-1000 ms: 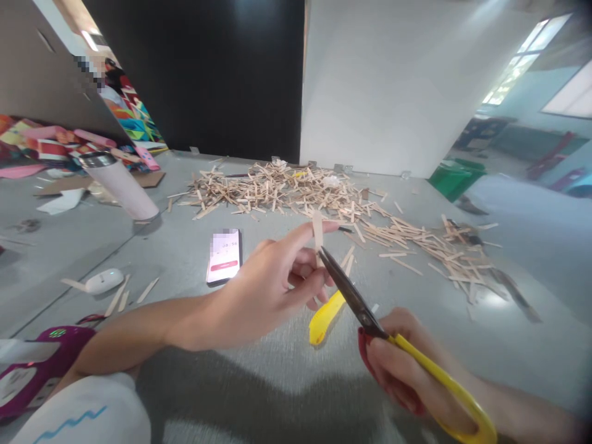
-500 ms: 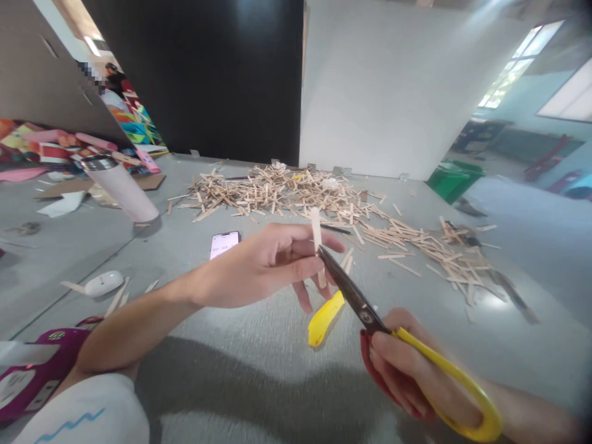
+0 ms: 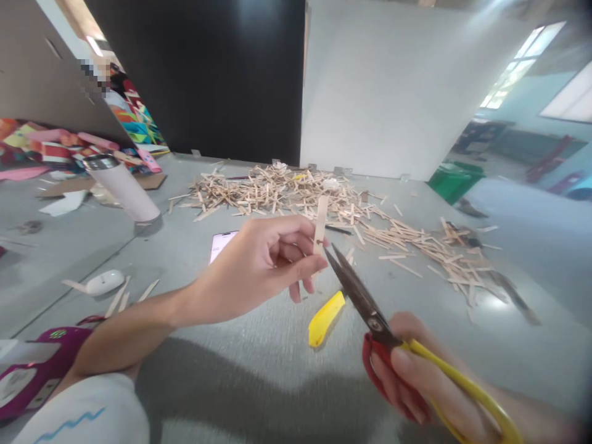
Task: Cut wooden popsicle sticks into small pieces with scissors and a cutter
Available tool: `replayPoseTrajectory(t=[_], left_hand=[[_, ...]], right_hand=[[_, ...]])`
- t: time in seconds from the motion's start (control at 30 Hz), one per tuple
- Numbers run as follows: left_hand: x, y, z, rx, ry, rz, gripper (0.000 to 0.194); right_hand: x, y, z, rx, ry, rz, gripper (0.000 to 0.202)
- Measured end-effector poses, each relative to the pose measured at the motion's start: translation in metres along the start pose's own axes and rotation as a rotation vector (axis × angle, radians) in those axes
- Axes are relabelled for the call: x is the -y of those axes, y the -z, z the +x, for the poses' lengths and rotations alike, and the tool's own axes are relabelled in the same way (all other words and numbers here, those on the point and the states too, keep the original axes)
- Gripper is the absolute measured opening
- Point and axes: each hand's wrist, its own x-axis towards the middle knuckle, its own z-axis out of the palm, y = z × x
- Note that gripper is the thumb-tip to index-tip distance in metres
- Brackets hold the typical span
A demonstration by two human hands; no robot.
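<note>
Yellow-and-red-handled metal scissors (image 3: 375,323) the right hand (image 3: 416,370) clasps have cleared the flat wooden stick (image 3: 321,217) the left hand (image 3: 261,259) pinches, baring a dark mark (image 3: 319,242).

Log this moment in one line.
left hand: holds wooden stick | right hand: holds scissors, blades parted | stick pile: on table beyond hands

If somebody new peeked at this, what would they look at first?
Probably the red-and-yellow-handled scissors in the right hand, blades parted just beside a wooden stick pinched in the left hand. Farther back, a messy heap of loose sticks spreads across the grey table.
</note>
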Motion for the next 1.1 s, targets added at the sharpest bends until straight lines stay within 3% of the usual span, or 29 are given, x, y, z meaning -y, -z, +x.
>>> replayPoseTrajectory(t=[0.1,0.43,0.6,0.7,0.83,1.1], left_hand=[[0.001,-0.002,-0.003,-0.012,-0.012,0.035,0.007],[0.007,-0.001,-0.007,0.011,-0.059,0.162,0.009],[0.006,0.003,-0.007,0.120,0.054,-0.009,0.002],[0.005,0.004,-0.002,0.169,0.143,-0.145,0.007],[0.006,0.004,0.003,0.170,0.137,-0.193,0.018],[0.006,0.005,0.001,0.108,0.115,-0.201,0.019]], right_hand=[[0.008,-0.006,0.000,-0.097,-0.046,-0.022,0.062],[0.020,-0.010,0.002,-0.096,-0.089,-0.042,0.068],[0.019,-0.008,0.000,-0.106,-0.053,-0.056,0.065],[0.017,-0.006,0.000,-0.113,-0.026,-0.090,0.063],[0.016,-0.007,0.001,-0.100,-0.014,-0.102,0.061],[0.007,0.000,0.003,-0.098,-0.015,-0.163,0.056]])
